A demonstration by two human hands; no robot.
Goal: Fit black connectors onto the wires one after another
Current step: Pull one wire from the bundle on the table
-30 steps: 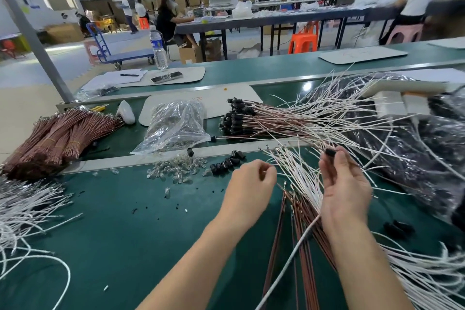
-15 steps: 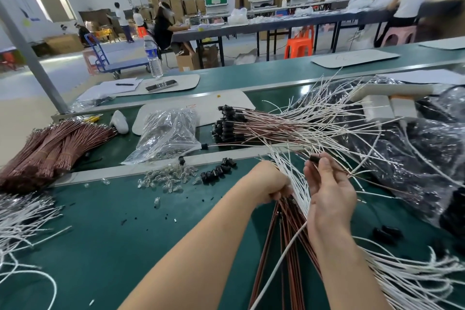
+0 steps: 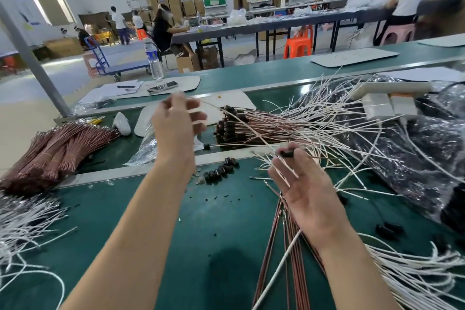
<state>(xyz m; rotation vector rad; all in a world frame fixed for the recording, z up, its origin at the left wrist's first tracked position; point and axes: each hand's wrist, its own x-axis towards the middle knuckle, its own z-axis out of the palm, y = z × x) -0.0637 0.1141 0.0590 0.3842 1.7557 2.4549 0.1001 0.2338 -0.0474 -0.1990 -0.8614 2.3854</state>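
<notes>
The green bench carries loose black connectors, white wires, brown wire bundles and a clear plastic bag.

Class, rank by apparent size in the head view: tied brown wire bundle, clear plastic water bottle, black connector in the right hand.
1. Tied brown wire bundle.
2. Clear plastic water bottle, though farther away.
3. Black connector pinched by the right hand.
</notes>
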